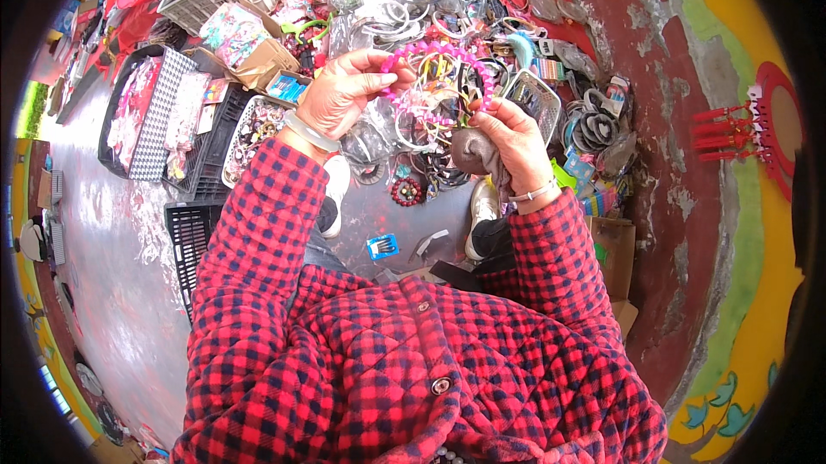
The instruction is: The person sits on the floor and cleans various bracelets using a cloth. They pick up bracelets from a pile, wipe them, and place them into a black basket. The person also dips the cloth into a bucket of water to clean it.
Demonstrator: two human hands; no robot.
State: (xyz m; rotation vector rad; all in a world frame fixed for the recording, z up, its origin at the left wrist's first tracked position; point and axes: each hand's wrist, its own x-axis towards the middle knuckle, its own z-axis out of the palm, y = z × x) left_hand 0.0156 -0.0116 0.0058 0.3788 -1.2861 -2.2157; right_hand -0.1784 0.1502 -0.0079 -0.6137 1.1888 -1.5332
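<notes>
Between my two hands, above a heap of hair accessories, is a bright pink wavy headband (443,49). My left hand (354,90) pinches its left end between thumb and fingers. The right end is pinched in my right hand (516,139). A grey-brown cloth (477,154) also hangs from my right hand, below the thumb and fingers. Behind the headband lie loose hoops and headbands, some in clear plastic. On the floor beneath, a beaded red bracelet (407,191) sits near the edge of the heap.
A white basket of small accessories (231,154) and a black crate (185,232) stand at my left. Farther left is a houndstooth-patterned box (163,116). A white wire basket (547,111) is at the right, before a peeling red wall (671,172). A small blue packet (382,246) lies between my feet.
</notes>
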